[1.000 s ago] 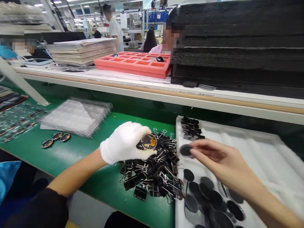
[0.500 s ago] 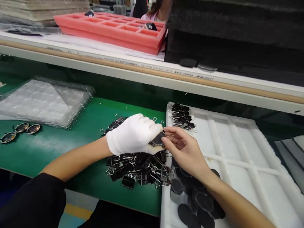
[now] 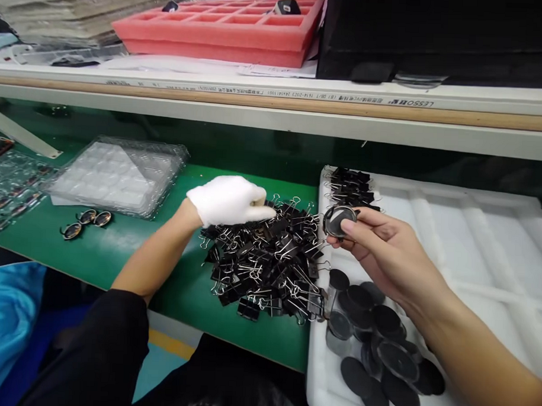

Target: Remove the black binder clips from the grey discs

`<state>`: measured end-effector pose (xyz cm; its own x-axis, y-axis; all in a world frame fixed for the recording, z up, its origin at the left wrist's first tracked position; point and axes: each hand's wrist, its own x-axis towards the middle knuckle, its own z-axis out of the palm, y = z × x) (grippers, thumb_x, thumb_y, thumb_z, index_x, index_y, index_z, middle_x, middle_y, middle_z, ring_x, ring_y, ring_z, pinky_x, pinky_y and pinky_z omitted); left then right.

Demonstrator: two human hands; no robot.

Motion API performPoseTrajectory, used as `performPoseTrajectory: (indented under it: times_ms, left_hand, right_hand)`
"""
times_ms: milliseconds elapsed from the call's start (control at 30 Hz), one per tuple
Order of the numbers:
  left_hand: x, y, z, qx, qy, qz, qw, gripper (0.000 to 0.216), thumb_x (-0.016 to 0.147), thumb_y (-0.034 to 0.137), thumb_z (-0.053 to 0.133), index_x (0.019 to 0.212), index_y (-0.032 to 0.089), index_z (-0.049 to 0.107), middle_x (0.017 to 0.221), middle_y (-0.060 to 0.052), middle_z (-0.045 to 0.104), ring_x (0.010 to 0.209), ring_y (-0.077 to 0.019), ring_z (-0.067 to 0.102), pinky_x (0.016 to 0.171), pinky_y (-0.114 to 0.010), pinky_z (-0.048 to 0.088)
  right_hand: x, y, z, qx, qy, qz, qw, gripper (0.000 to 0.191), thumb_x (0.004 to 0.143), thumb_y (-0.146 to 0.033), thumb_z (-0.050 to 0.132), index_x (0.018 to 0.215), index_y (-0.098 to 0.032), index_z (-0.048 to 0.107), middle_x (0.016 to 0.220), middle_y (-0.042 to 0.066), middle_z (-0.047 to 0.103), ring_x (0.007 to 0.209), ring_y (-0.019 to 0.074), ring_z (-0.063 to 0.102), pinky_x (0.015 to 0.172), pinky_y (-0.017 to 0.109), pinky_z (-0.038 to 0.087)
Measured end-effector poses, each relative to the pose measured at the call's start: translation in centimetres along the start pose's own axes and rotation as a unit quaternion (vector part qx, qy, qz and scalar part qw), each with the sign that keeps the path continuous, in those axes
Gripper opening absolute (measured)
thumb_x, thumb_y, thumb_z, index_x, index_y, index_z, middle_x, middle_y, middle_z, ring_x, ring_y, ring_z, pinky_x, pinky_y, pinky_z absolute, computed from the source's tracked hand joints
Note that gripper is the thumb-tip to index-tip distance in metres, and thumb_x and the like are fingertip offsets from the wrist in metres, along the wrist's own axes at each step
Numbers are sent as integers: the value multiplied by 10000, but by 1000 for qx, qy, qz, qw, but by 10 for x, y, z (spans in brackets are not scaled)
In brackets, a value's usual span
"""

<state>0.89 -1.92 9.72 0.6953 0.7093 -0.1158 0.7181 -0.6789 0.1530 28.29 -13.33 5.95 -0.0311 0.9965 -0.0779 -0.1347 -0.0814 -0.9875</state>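
My right hand (image 3: 389, 254), bare, pinches a round dark disc (image 3: 341, 222) with a shiny rim and a pale reflection on its face. It is raised over the left edge of the white foam tray (image 3: 481, 293). My left hand (image 3: 231, 201), in a white glove, is at the back left of a heap of black binder clips (image 3: 269, 262) with silver wire handles. Its thumb points right and stands apart from the curled fingers; the other fingertips are partly hidden. Below my right hand, several loose black discs (image 3: 381, 343) lie in the tray.
More binder clips (image 3: 350, 185) lie in the tray's back left corner. Clear plastic trays (image 3: 116, 174) and small round rimmed pieces (image 3: 87, 217) rest at left on the green table (image 3: 162, 252). A shelf (image 3: 256, 108) crosses behind, bearing a pink foam tray (image 3: 214, 41) and a black stack (image 3: 437, 40).
My hands have parted. The left let go of the disc and moved left to the clip heap, while the right keeps the disc and holds it over the tray's edge. The view has shifted.
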Motion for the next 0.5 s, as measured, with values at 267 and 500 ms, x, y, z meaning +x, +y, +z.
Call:
performPoseTrajectory:
  times_ms: [267,500]
  left_hand:
    - [6,15,10,-87,73,102,988,465,1007,406,495,601,193,419,578,37,364,557,-119,286,577,-304,229]
    - [-3,34,6,-213,137,138,958,469,1045,405,444,627,195,415,561,54,352,539,-95,327,571,-274,270]
  right_hand:
    - [-4,-9,1,-77,-72,-21,994,181,864,-423,863,1005,-313,838,924,36,796,860,186,749,784,289,619]
    - [-8,-6,7,-90,-123,-84,985,147,879,-314,838,1025,-327,838,1293,59,752,1149,244,733,889,347,649]
